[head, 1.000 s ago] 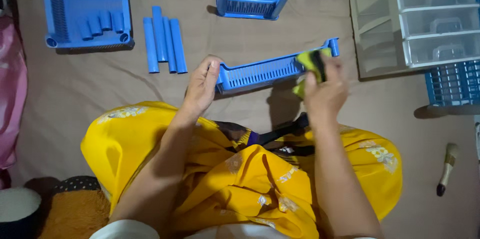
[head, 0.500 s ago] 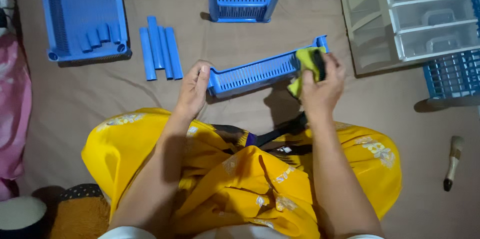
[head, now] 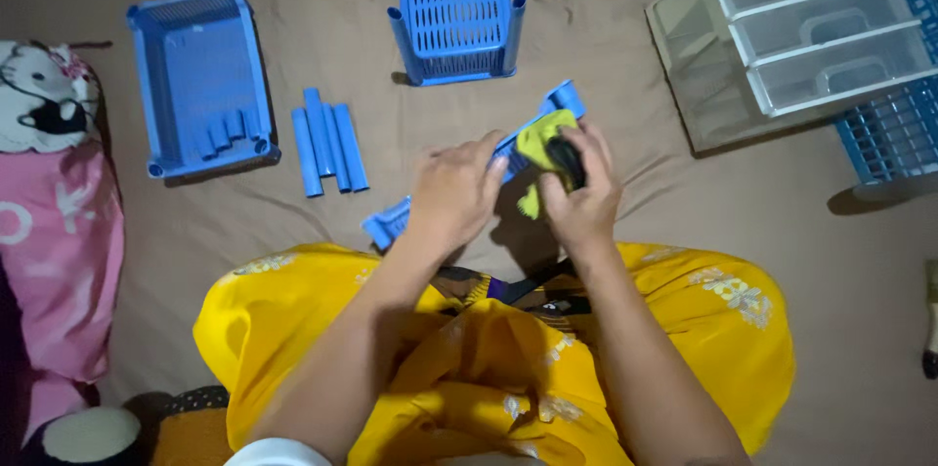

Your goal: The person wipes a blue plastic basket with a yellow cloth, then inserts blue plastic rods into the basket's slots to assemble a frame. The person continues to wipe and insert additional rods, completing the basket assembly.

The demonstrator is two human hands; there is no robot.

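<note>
Over the lap, the left hand (head: 454,194) gripped the blue tray (head: 391,224); the right hand's (head: 582,202) fingers pinched a yellow cloth (head: 542,137), which could slip off the tilted rim.

Left hand (head: 454,194) curled palm-down, right hand (head: 583,194) fisted, forearms converging ahead
</note>
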